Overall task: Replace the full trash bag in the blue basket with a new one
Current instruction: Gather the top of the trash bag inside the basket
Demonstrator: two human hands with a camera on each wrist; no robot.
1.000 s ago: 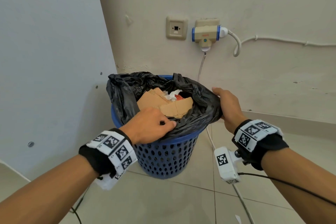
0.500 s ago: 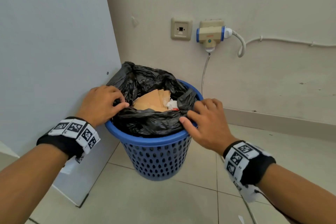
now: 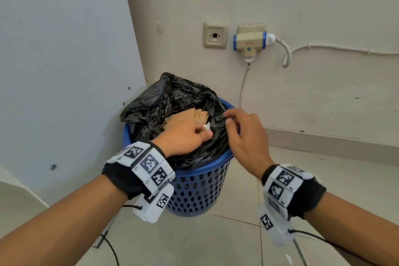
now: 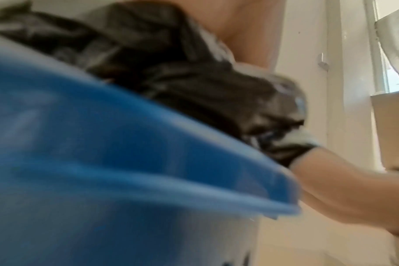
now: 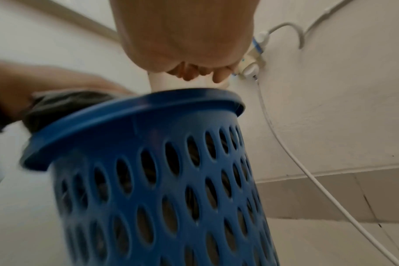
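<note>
The blue perforated basket (image 3: pixel 194 190) stands on the floor in the corner. It holds a black trash bag (image 3: pixel 172 101) with cardboard scraps (image 3: pixel 194 114) showing in its mouth. My left hand (image 3: pixel 185 136) reaches over the near rim, fingers curled into the bag's front edge. My right hand (image 3: pixel 244 134) is just to its right and pinches a fold of black plastic between thumb and fingers. The left wrist view is blurred and shows the basket rim (image 4: pixel 125 144) and the bag (image 4: pixel 171 81). The right wrist view shows the basket (image 5: pixel 171 180) from below and my curled right fingers (image 5: pixel 189 73).
A white panel (image 3: pixel 64 71) stands close on the basket's left. On the wall behind are a socket (image 3: pixel 214 35) and a plug adapter (image 3: pixel 250 42); a thin cable (image 3: pixel 243 86) hangs from it behind the basket. Tiled floor (image 3: pixel 216 239) lies in front and to the right.
Both hands left the sides of the rim and came together over the middle of the bag's mouth. The bag's edges are off the rim and gathered inward.
</note>
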